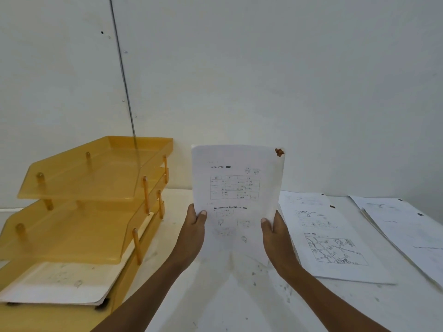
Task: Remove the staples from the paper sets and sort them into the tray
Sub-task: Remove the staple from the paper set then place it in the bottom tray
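Note:
I hold a printed paper set [236, 188] upright in front of me, above the white table [239, 295]. My left hand [193, 232] grips its lower left edge with the thumb on the front. My right hand [275, 232] grips the lower right edge the same way. A rusty brown mark or staple [279, 152] shows at the set's top right corner. The amber three-tier tray [96, 185] stands to the left. Its bottom tier holds a stack of papers [60, 283].
More paper sets lie on the table to the right: one with a map drawing [333, 238] and another pile [405, 231] at the far right edge. A white wall rises right behind the table. Dark specks dot the tabletop near me.

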Demonstrator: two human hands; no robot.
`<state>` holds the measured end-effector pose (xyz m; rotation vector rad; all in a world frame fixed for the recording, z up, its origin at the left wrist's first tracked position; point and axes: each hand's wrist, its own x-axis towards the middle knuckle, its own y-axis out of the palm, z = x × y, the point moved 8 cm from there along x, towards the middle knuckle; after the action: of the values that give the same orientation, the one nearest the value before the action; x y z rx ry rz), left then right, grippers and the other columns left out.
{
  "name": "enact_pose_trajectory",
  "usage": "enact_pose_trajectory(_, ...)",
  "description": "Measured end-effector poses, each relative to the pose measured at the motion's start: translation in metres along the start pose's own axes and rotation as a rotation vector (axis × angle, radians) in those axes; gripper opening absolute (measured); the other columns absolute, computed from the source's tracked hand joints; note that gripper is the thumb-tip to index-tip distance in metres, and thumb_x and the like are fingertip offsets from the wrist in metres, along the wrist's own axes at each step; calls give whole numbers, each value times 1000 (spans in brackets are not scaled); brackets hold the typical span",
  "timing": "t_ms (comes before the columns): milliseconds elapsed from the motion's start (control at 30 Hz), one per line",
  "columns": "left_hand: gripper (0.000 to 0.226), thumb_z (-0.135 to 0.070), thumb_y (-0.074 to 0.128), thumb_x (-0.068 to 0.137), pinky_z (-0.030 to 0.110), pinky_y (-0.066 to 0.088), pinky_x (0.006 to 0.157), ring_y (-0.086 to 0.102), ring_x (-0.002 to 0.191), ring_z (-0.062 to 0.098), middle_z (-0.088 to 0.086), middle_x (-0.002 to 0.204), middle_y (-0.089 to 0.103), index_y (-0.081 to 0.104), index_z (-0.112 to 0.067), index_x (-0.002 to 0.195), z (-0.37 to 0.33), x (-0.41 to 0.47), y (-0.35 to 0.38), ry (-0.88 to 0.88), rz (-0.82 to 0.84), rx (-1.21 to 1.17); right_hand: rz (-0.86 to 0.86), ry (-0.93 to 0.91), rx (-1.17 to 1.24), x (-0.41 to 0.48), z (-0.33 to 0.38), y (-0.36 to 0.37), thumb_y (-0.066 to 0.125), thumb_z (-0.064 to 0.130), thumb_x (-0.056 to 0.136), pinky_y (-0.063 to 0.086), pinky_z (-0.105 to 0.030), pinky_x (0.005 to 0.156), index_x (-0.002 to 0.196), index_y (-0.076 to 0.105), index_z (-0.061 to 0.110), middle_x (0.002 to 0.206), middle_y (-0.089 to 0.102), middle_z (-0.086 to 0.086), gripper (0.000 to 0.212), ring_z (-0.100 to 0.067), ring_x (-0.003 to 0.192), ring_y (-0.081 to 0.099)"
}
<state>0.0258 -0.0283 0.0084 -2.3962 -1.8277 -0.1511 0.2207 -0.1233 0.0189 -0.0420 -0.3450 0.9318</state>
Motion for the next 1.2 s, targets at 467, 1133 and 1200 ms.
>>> enact_pose_trajectory(467,32,-12,52,105,49,57,95,71,114,24,0,128,73,58,-23,134,-50,40,-32,-8,90,-313,469,369,-152,-11,-36,-18,47,14,100,47,-25,84,120,66,33,116,73,17,34,-8,113,64)
enact_pose_trajectory(1133,29,-24,57,104,58,56,97,73,108,30,7,122,74,63,-14,130,-38,47,-55,19,270,196,179,-119,-753,66,62,-59,65,47,92,50,-39,86,118,55,28,113,64,1,33,-25,103,62)
enact_pose_trajectory(1200,29,-22,55,105,62,54,99,72,111,31,7,125,73,61,-15,133,-32,52,-67,31,175,114,53,44,-389,70,52,-74,75,51,84,48,-47,102,147,31,21,140,50,-9,82,-27,122,54)
